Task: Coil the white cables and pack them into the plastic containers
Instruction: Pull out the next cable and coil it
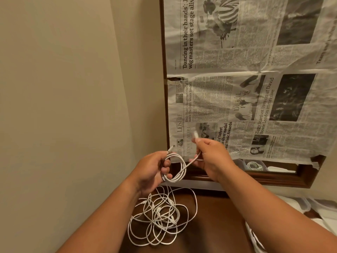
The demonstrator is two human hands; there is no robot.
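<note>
My left hand [153,169] grips a white cable coil [179,168] of a few loops, held in the air above the dark wooden table [215,221]. One plug end sticks up past my left thumb. My right hand [212,157] pinches the same cable's other end, whose plug [196,134] points upward. Below my hands a tangled heap of loose white cables [160,218] lies on the table. Clear plastic containers [313,207] sit at the right edge, partly cut off.
A wood-framed mirror [237,177] leans at the back, mostly covered with taped newspaper [246,88]. Its uncovered strip reflects a container with a coiled cable [254,165]. A beige wall [63,88] runs along the left of the table.
</note>
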